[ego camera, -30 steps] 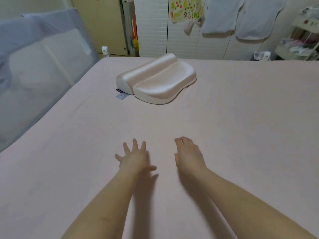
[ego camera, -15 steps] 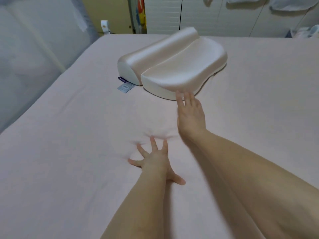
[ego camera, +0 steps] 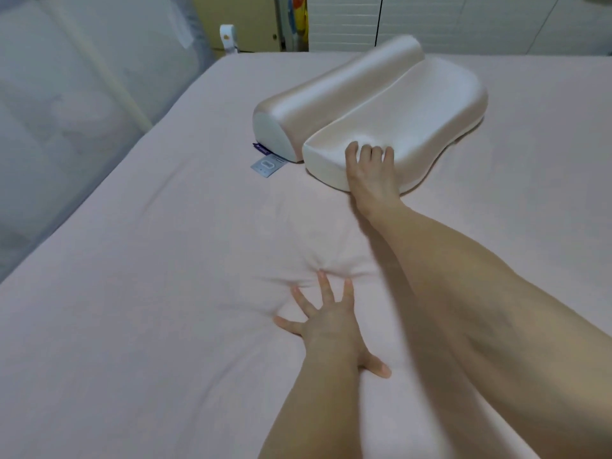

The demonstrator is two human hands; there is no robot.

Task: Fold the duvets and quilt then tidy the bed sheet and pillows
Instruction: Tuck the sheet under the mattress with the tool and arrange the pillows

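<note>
A pale pink contoured pillow [ego camera: 414,104] lies on the pink bed sheet [ego camera: 149,293] toward the far middle, with a blue tag [ego camera: 267,164] at its near left corner. My right hand [ego camera: 371,173] reaches over the pillow's near edge, its fingers curled down into the top and denting it. My left hand [ego camera: 331,326] presses flat on the sheet nearer to me, fingers spread, and small creases fan out from the fingertips.
A grey mesh bed rail [ego camera: 66,111] runs along the left side of the bed. White wardrobe doors [ego camera: 463,24] and a yellowish cabinet [ego camera: 251,21] stand beyond the far edge. A small white clip-like fitting [ego camera: 228,38] sits at the bed's far left corner.
My right hand has gone forward from the sheet onto the pillow's near edge and curled over it. My left hand stays planted on the sheet, pressing harder. The view has leaned closer.
</note>
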